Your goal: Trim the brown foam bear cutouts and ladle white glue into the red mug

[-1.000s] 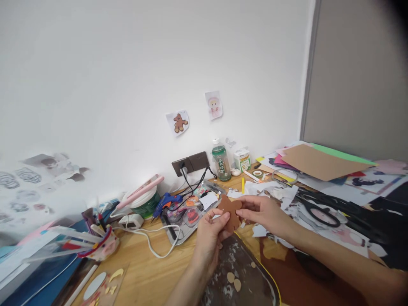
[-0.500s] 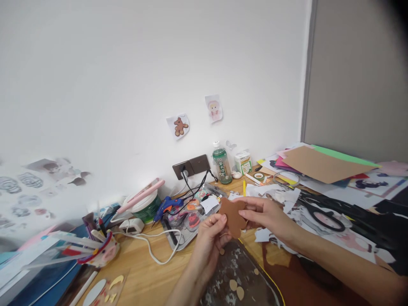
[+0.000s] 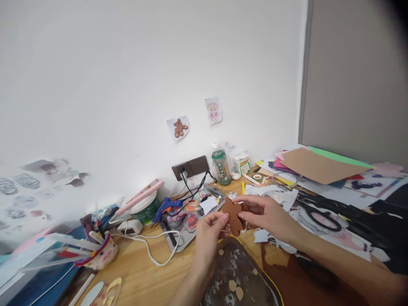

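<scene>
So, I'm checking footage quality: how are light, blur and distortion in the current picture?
All in the head view: fairly even light on the wall; a dark blurred patch at top right; the pen holder looks stretched and smeared; the brown cutout reads more clearly; pale patches on the dark mat could be glare or marks.

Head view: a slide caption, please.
Left hand and right hand hold a brown cutout near a yellow-edged dark mat.
</scene>
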`<state>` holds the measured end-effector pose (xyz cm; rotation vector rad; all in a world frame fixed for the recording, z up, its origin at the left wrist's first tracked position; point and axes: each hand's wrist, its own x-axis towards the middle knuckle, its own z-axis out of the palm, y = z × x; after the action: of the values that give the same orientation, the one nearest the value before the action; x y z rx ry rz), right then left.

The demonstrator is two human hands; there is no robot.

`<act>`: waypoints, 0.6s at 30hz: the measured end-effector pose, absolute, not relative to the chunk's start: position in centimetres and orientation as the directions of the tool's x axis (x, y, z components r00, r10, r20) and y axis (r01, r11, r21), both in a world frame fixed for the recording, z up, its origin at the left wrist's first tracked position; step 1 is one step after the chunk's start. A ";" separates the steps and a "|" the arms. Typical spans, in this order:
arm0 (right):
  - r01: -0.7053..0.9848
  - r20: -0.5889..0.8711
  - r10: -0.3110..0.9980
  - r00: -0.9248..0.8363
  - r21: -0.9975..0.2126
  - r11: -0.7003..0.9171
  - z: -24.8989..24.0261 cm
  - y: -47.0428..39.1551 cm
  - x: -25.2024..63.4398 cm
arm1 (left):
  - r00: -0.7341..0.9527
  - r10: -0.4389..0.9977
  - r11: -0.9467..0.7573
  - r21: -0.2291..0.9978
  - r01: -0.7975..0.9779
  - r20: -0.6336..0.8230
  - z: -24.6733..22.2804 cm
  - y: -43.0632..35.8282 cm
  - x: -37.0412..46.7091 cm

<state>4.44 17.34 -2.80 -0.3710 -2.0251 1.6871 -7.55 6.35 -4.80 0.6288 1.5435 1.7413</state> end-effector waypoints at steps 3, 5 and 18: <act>-0.080 0.198 0.498 -0.844 -0.965 0.249 -2.9 17.2 4.4 | -0.627 0.776 -0.049 0.984 -0.174 -0.072 -4.3 6.4 -7.2; -0.077 0.207 0.498 -0.842 -0.960 0.270 -3.0 17.1 4.4 | -0.603 0.795 -0.054 0.985 -0.166 -0.058 -4.0 6.4 -7.0; -0.039 0.048 0.487 -0.872 -0.999 0.029 -2.9 17.2 4.1 | -0.670 0.706 -0.190 0.973 0.130 0.227 -4.5 5.8 -6.8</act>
<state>4.12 17.18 -2.93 -0.4547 -1.9361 1.9009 -6.82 5.80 -4.49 0.9678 1.6719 1.9148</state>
